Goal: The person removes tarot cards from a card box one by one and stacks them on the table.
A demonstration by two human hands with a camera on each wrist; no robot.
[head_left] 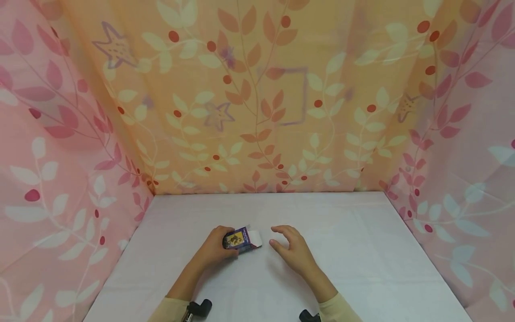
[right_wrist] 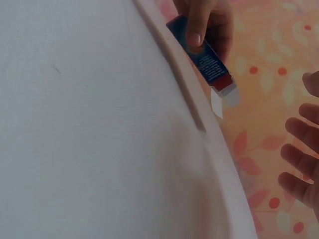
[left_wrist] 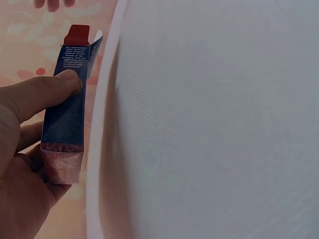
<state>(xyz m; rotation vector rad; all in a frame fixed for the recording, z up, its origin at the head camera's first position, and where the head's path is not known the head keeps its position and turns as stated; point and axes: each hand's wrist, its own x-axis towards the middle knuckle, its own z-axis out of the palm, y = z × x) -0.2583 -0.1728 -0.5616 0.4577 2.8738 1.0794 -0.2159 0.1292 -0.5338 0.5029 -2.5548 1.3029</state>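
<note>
My left hand [head_left: 217,245] holds a small dark blue card box [head_left: 237,239] with a yellow picture on its face. In the left wrist view the thumb presses one narrow printed side of the box [left_wrist: 65,107], and fingers curl round the other side. The box's end flap is open and points toward my right hand [head_left: 295,252]. That hand is apart from the box, its fingers spread and slightly bent, with nothing in it. In the right wrist view, red and white flaps stick out from the box [right_wrist: 207,62]; its inside is hidden.
Both hands are over a white-covered table [head_left: 362,250]. An orange leaf-patterned curtain [head_left: 249,147] hangs behind it, with pink patterned curtains [head_left: 52,179] on both sides. A black wrist camera [head_left: 200,308] shows by the left sleeve and another camera [head_left: 309,315] by the right.
</note>
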